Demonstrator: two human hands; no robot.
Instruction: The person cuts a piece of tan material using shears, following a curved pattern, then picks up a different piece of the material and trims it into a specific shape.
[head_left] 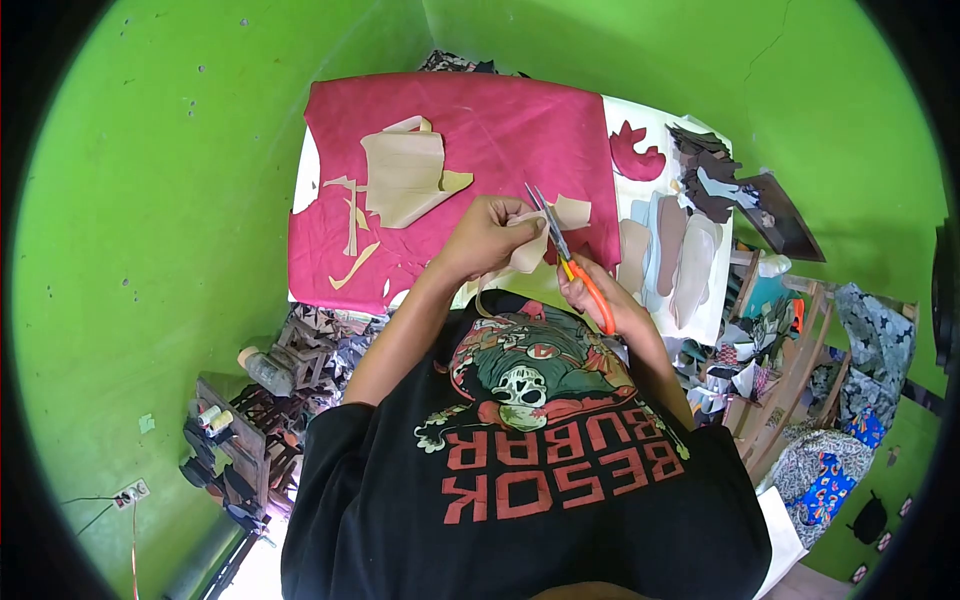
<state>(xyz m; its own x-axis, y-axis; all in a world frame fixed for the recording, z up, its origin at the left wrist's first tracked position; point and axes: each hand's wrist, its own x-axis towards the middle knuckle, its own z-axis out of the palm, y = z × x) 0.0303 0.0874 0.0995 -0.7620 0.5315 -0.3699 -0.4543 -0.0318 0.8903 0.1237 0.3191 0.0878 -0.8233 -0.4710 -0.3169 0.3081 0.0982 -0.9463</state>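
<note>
My left hand point(487, 234) pinches a small beige piece of material point(527, 250) above the near edge of the table. My right hand point(600, 295) grips orange-handled scissors point(560, 245); their blades point up and away, crossing the beige piece right beside my left fingers. Under both hands a red cloth point(480, 130) covers most of the table. A larger folded beige sheet point(405, 175) and several thin beige offcuts point(352, 225) lie on the cloth to the left.
On the white table surface point(640, 110) to the right lie pale cut shapes point(672, 250), a red cut shape point(635, 155) and dark cut pieces point(705, 165). A wooden rack with bottles point(255, 400) stands at lower left. Fabric piles and a wooden frame point(800, 380) crowd the right.
</note>
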